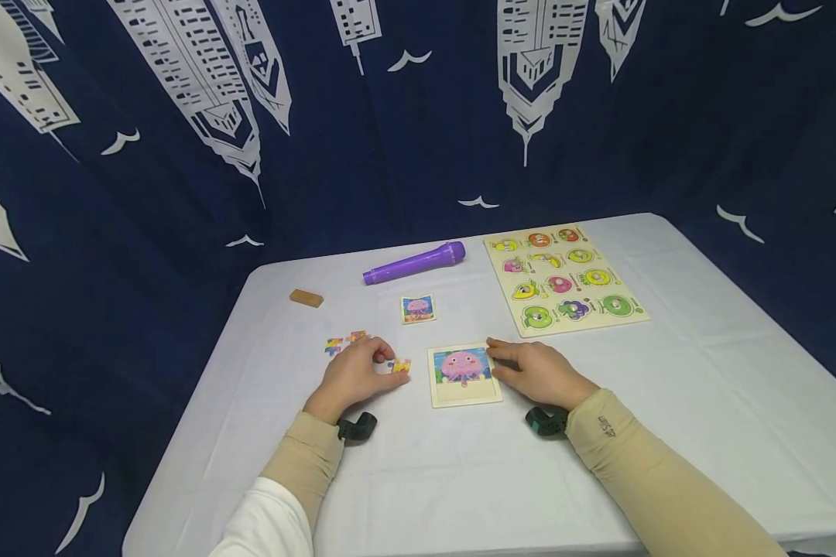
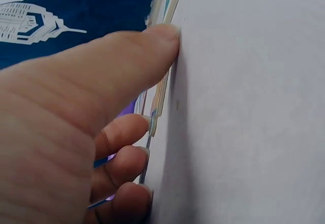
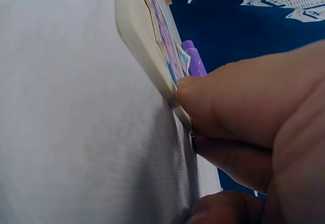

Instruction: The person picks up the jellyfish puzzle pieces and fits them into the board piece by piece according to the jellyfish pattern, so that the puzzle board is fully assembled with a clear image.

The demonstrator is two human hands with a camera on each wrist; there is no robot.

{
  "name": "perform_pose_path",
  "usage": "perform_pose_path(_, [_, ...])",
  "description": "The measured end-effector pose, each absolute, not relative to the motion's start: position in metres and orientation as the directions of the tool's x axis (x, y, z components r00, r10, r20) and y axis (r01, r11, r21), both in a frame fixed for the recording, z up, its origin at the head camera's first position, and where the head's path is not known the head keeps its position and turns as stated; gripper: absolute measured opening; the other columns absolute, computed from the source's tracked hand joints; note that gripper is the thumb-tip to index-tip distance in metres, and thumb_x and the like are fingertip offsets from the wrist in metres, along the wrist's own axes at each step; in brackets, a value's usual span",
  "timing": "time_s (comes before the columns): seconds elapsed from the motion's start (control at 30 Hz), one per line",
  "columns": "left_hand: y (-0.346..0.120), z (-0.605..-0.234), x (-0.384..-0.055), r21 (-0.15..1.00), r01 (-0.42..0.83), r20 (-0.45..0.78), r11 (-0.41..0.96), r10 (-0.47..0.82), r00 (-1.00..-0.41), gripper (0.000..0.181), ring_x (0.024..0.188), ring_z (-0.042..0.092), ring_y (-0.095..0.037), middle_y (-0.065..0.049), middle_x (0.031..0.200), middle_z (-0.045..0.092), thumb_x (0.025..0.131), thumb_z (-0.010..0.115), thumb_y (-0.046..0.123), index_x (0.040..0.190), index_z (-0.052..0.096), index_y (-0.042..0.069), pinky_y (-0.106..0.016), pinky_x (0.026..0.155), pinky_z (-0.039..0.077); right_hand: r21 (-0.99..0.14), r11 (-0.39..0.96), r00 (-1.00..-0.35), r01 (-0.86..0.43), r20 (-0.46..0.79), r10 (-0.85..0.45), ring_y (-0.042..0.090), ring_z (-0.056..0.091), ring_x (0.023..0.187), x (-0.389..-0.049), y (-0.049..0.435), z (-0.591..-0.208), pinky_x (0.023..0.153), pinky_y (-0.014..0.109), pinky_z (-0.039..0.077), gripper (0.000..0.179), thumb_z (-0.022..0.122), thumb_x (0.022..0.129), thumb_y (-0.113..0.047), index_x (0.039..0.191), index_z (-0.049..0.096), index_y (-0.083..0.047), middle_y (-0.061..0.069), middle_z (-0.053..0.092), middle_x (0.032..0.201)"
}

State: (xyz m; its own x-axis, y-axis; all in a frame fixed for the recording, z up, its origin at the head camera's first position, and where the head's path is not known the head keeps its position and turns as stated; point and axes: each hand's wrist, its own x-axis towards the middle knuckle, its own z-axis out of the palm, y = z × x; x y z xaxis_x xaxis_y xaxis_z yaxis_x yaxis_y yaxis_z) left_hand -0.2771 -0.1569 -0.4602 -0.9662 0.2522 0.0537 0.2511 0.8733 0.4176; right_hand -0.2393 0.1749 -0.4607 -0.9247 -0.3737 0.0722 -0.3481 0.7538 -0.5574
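Note:
A square puzzle board [image 1: 467, 395] with a pink octopus picture lies before me, its lower strip showing bare wood. My right hand [image 1: 539, 373] grips its right edge; in the right wrist view the thumb [image 3: 203, 99] lies on the rim. To the board's left, my left hand [image 1: 354, 374] pinches a yellow and pink puzzle piece [image 1: 401, 367] between thumb and forefinger. Seen edge-on in the left wrist view, the thin piece [image 2: 161, 99] is close over the white cloth. Two more loose pieces [image 1: 333, 346] lie just beyond the left hand, one partly covered by it.
Behind the board lies a small octopus picture card [image 1: 418, 309]. A purple toy microphone [image 1: 415, 264] is farther back, and a brown wooden block [image 1: 306, 298] sits at the left. The large fruit puzzle board [image 1: 564, 282] takes up the back right of the white table [image 1: 501, 495].

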Motion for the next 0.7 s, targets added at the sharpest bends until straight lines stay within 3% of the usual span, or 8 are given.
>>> perform_pose_path(0.17, [-0.168, -0.453, -0.28, 0.455, 0.199, 0.105, 0.868, 0.17, -0.98, 0.036, 0.084, 0.058, -0.016, 0.004, 0.096, 0.064, 0.088, 0.076, 0.054, 0.102, 0.07, 0.021, -0.033, 0.072, 0.047, -0.559, 0.753, -0.924, -0.348, 0.071, -0.375, 0.031, 0.046, 0.144, -0.24, 0.175, -0.461, 0.114, 0.053, 0.04, 0.044, 0.066, 0.1, -0.023, 0.14, 0.062, -0.004, 0.007, 0.052, 0.154])
perform_pose_path(0.3, [-0.187, -0.445, -0.287, 0.531, 0.064, 0.228, 0.845, -0.07, -0.971, 0.026, 0.081, 0.062, -0.022, -0.004, 0.1, 0.068, 0.1, 0.063, 0.039, 0.108, 0.072, 0.016, -0.036, 0.066, 0.046, -0.554, 0.755, -0.924, -0.351, 0.075, -0.374, 0.032, 0.046, 0.144, -0.24, 0.175, -0.462, 0.114, 0.053, 0.04, 0.045, 0.066, 0.1, -0.023, 0.141, 0.062, -0.004, 0.007, 0.052, 0.154])
perform_pose_path(0.4, [-0.2, -0.446, -0.292, 0.584, -0.009, 0.274, 0.811, -0.208, -0.939, 0.022, 0.082, 0.064, -0.026, -0.009, 0.104, 0.069, 0.101, 0.06, 0.027, 0.112, 0.072, 0.012, -0.037, 0.064, 0.046, -0.55, 0.758, -0.925, -0.35, 0.076, -0.372, 0.032, 0.046, 0.144, -0.24, 0.175, -0.462, 0.114, 0.054, 0.04, 0.045, 0.066, 0.1, -0.023, 0.141, 0.062, -0.005, 0.007, 0.052, 0.155])
perform_pose_path(0.57, [-0.208, -0.454, -0.297, 0.595, -0.024, 0.221, 0.804, -0.192, -0.956, 0.027, 0.094, 0.067, -0.029, -0.011, 0.112, 0.069, 0.099, 0.064, 0.026, 0.12, 0.072, 0.011, -0.041, 0.073, 0.051, -0.55, 0.758, -0.925, -0.35, 0.076, -0.372, 0.033, 0.046, 0.144, -0.241, 0.176, -0.463, 0.114, 0.054, 0.04, 0.045, 0.066, 0.1, -0.023, 0.141, 0.062, -0.005, 0.008, 0.052, 0.155])
perform_pose_path(0.7, [-0.21, -0.456, -0.297, 0.56, -0.045, 0.189, 0.827, -0.18, -0.965, 0.029, 0.101, 0.067, -0.035, -0.016, 0.118, 0.067, 0.103, 0.057, 0.021, 0.125, 0.071, 0.009, -0.047, 0.077, 0.053, -0.549, 0.757, -0.924, -0.353, 0.077, -0.375, 0.032, 0.046, 0.144, -0.241, 0.175, -0.463, 0.114, 0.054, 0.04, 0.045, 0.066, 0.1, -0.024, 0.141, 0.062, -0.005, 0.008, 0.051, 0.155])
